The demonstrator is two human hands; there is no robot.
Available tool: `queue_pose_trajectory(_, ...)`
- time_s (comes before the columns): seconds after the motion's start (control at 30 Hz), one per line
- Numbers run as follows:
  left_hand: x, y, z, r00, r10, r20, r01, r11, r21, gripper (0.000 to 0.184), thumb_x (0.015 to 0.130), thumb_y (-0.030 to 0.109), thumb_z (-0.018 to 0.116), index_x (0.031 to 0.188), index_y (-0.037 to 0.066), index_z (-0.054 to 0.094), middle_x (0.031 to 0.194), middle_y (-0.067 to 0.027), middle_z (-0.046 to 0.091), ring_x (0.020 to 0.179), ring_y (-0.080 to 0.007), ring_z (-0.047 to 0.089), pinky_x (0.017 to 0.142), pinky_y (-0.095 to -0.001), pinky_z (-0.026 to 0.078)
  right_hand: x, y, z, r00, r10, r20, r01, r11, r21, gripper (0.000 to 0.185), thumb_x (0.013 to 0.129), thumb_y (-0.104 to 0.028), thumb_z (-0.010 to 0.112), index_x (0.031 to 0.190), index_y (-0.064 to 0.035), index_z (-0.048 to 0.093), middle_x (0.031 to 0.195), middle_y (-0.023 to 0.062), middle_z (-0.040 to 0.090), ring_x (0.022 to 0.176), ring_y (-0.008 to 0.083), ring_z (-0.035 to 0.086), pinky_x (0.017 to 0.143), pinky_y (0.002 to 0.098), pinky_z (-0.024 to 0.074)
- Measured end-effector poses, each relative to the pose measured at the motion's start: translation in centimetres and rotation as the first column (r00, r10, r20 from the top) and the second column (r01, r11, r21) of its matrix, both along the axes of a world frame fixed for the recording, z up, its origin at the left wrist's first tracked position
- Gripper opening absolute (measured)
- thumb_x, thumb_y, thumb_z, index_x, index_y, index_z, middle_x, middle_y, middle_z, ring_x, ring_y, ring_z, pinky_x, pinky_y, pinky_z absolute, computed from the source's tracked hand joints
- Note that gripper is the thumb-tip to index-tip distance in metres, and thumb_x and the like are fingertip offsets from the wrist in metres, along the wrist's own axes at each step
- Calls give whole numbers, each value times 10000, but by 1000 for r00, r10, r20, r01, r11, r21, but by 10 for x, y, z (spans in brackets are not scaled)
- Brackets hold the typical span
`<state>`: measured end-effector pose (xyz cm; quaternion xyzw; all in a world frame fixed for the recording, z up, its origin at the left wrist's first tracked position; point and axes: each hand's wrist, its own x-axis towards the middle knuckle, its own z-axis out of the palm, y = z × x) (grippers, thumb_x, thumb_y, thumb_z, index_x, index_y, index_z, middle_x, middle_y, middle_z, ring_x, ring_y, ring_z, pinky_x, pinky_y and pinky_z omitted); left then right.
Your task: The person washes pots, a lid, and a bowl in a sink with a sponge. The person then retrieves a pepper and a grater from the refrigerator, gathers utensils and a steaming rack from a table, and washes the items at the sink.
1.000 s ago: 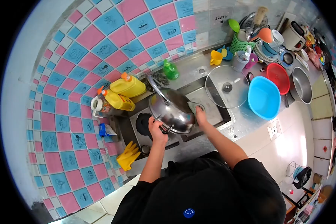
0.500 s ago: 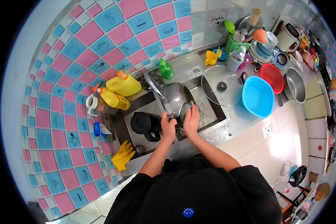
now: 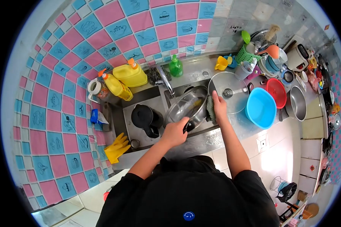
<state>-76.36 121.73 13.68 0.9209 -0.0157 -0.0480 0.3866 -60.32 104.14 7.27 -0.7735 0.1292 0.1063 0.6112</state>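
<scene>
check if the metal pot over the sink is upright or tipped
The metal pot is tipped: its rim slants over the sink, with the left hand gripping its black handle.

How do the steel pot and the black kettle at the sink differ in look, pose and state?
The steel pot is shiny metal; the black kettle is dark.
The pot is tilted, held by the left hand; the kettle rests unheld in the sink.
The pot is open, its inside showing; the kettle's top is covered.

Red basin [image 3: 276, 93] beside blue basin [image 3: 261, 108]
</scene>
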Motion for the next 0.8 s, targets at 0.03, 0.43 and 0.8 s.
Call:
queue_pose_trajectory(0.03,0,2,-3,986,-49,157,43,998,42,391,716,47,572,1099,37,492,839,-185,632,772,-397,609,648,-466,477,4,-4,0,996,60,-65,-60,998,-4,576,826,-486,622,953,76,618,849,164,640,763,226,598,733,344,460)
queue_pose_trajectory(0.43,10,16,-4,945,-325,-37,316,879,357,551,710,159,668,1222,79,483,1038,-122,603,1030,-288,564,821,-414,473,-9,-12,-57,921,213,-327,-83,925,370,497,672,-35,620,1148,57,511,806,96,590,710,179,580,618,298,476)
queue_pose_trajectory(0.8,-18,54,-113,711,416,-567,-656,103,-748,525,815,137,633,1272,27,399,1093,-126,565,935,-252,601,691,-362,512,-69,-5,-68,999,-48,-27,55,899,435,567,721,15,596,1272,52,468,990,84,598,826,137,581,760,273,475)
